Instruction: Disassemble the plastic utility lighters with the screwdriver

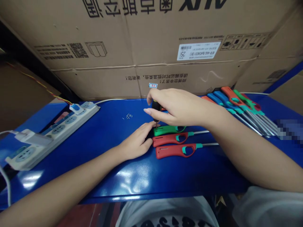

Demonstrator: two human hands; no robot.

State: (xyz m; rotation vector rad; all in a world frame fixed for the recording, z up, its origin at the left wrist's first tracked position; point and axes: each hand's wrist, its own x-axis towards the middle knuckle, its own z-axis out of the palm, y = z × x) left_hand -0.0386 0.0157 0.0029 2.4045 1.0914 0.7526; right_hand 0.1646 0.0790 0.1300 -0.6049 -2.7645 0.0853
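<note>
My right hand (175, 105) grips a black-handled screwdriver (155, 107) that points straight down, its thin shaft meeting the handle end of a green long-neck lighter (167, 130). At that same end, my left hand (137, 142) has its fingers closed against the green lighter, with its thumb beside the first red lighter (164, 139). A second red lighter (169, 151) lies nearest me. All three lie side by side, metal necks to the right; the green one's neck is hidden by my right arm. Left of the lighters is a small heap of tiny screws (128, 116).
More lighters in orange, blue and green (233, 97) lie piled at the back right. A white power strip (55, 134) with plugs and cables runs along the left. A big cardboard box (106, 78) stands behind the blue table (113, 186).
</note>
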